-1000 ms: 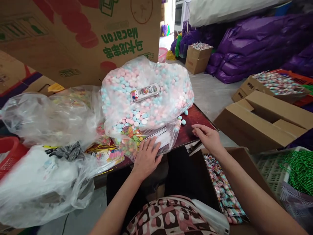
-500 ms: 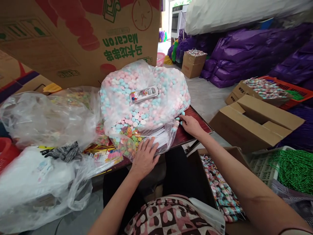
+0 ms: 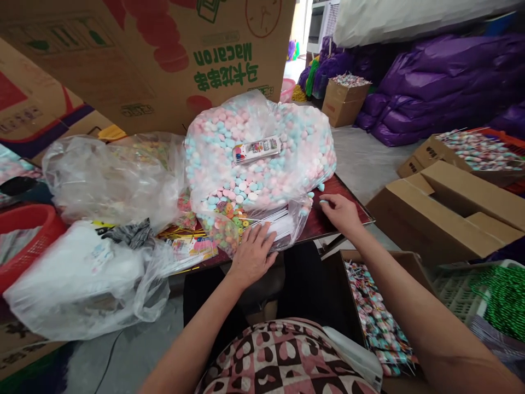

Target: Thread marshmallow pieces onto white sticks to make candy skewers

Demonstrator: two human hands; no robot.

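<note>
Bag (image 3: 258,158) under L hand (image 3: 252,254); R hand (image 3: 342,212) touches loose candy (image 3: 324,202).

Heart-checked garment (image 3: 283,355) in pink, brown, white

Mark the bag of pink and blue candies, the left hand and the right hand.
bag of pink and blue candies (image 3: 270,175), head view, bulging middle.
left hand (image 3: 254,254), head view, back of hand.
right hand (image 3: 340,212), head view, back of hand.

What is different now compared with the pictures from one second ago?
The right hand reached left to the loose candies beside the candy bag, then drew back slightly; its fingertips now touch a pale blue candy. The left hand stayed flat on the white paper stack inside the bag.
</note>
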